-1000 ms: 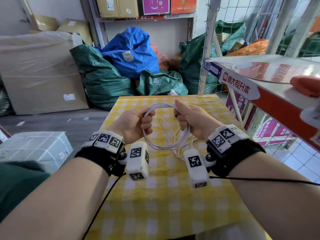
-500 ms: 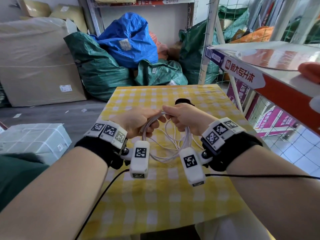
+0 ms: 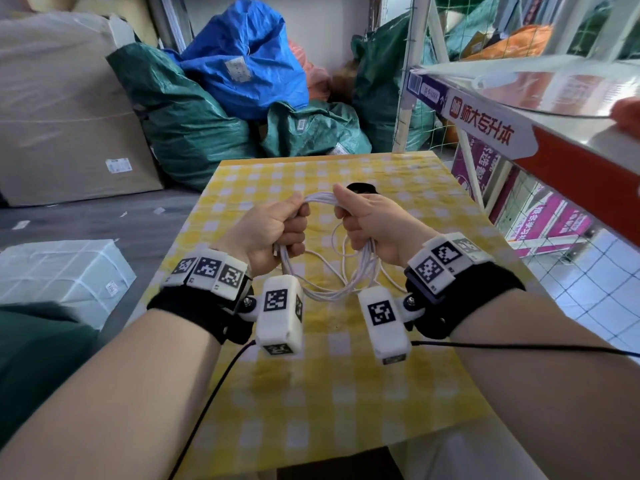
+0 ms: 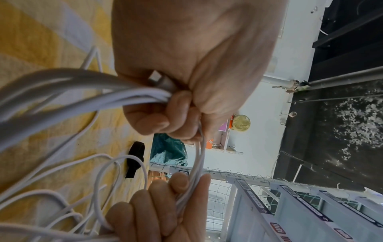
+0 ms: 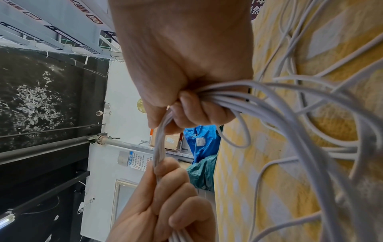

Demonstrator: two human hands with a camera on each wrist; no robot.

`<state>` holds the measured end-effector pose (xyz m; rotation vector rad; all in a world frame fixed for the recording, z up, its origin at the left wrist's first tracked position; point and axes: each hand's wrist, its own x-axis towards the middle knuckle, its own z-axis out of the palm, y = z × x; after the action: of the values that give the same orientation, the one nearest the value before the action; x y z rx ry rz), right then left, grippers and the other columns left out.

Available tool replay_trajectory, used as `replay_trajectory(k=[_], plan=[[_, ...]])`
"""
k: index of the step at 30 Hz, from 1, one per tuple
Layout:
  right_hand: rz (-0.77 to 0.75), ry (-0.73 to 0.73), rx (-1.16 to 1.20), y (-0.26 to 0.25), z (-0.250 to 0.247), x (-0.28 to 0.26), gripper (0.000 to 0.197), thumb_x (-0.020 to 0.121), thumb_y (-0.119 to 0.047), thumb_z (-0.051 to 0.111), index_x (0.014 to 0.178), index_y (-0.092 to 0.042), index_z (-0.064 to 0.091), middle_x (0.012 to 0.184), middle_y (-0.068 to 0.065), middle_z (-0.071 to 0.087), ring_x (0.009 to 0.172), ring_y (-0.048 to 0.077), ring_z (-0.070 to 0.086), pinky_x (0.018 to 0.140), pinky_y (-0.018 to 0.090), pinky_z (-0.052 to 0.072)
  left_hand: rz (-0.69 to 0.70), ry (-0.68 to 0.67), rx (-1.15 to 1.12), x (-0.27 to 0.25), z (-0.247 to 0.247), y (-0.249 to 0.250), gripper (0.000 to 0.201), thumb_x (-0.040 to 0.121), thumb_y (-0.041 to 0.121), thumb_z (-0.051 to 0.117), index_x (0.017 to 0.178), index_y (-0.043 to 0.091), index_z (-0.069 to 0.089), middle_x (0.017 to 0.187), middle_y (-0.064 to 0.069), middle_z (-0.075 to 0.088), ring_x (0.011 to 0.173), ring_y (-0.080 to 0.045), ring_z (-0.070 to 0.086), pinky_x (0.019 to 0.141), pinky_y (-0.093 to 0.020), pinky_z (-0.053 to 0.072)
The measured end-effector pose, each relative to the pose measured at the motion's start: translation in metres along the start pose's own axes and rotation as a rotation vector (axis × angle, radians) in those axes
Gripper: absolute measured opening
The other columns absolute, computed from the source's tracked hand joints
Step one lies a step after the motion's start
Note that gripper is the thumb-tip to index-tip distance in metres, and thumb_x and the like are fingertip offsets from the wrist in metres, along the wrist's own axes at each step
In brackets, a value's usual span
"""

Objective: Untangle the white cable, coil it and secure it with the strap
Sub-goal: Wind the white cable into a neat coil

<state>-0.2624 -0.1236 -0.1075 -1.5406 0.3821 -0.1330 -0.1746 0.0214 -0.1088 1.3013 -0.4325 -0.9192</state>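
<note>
White cable [image 3: 322, 199] bunched inside curled fingers [image 3: 294, 233], both hands.

From head height we looked forward and down across the yellow checked table [image 3: 346, 393]. Each wrist camera sat close behind its own fist, rolled sideways, facing the opposite hand; all three shared the white cable [image 3: 322, 199] [image 4: 199, 160] [image 5: 160, 144].

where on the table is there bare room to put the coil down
Bare checked yellow tablecloth lies near the front edge, behind both wrists. Farther back is crowded: left hand and right hand grip the white cable, with the black strap just beyond.
</note>
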Motion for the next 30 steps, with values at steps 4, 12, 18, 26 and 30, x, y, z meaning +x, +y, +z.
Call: replay_trajectory(k=[4, 12, 18, 26, 30], plan=[[-0.009, 0.003, 0.057, 0.0, -0.006, -0.004, 0.04, 0.096, -0.045, 0.046, 0.071, -0.013, 0.048, 0.046, -0.009, 0.03, 0.038, 0.007, 0.025, 0.049, 0.024, 0.023, 0.035, 0.035, -0.133, 0.0, 0.005, -0.003, 0.037, 0.101, 0.037, 0.033, 0.073, 0.016, 0.045, 0.043, 0.011, 0.023, 0.031, -0.003, 0.021, 0.037, -0.017, 0.033], [-0.014, 0.032, 0.106, -0.004, -0.011, -0.02, 0.04, 0.095, -0.048, 0.046, 0.075, -0.015, 0.053, 0.05, -0.008, 0.035, 0.046, 0.01, 0.032, 0.053, 0.023, 0.028, 0.108, 0.094, -0.342, -0.011, 0.012, 0.004, 0.037, 0.101, 0.038, 0.033, 0.072, 0.018, 0.046, 0.045, 0.008, 0.023, 0.033, -0.004, 0.023, 0.04, -0.016, 0.034], [-0.053, 0.028, 0.081, -0.012, -0.01, -0.041, 0.039, 0.097, -0.044, 0.044, 0.073, -0.014, 0.049, 0.042, -0.011, 0.03, 0.037, 0.007, 0.024, 0.044, 0.02, 0.024, 0.072, 0.07, -0.199, -0.034, 0.018, 0.007, 0.033, 0.1, 0.032, 0.033, 0.081, 0.015, 0.052, 0.05, 0.007, 0.039, 0.037, -0.007, 0.032, 0.045, -0.019, 0.038], [-0.096, 0.059, -0.122, -0.015, -0.011, -0.073, 0.039, 0.097, -0.042, 0.047, 0.071, -0.013, 0.051, 0.042, -0.011, 0.032, 0.039, 0.009, 0.025, 0.042, 0.021, 0.023, 0.069, 0.111, 0.122, -0.058, 0.042, 0.008, 0.031, 0.099, 0.033, 0.041, 0.086, 0.009, 0.058, 0.055, 0.004, 0.042, 0.041, -0.009, 0.032, 0.044, -0.02, 0.034], [-0.118, 0.069, -0.163, -0.014, -0.015, -0.086, 0.04, 0.096, -0.043, 0.049, 0.069, -0.013, 0.053, 0.042, -0.011, 0.033, 0.037, 0.007, 0.025, 0.043, 0.021, 0.022, 0.074, 0.09, 0.268, -0.067, 0.052, 0.007, 0.033, 0.098, 0.033, 0.044, 0.082, 0.009, 0.059, 0.06, 0.002, 0.04, 0.047, -0.011, 0.033, 0.05, -0.024, 0.033]])
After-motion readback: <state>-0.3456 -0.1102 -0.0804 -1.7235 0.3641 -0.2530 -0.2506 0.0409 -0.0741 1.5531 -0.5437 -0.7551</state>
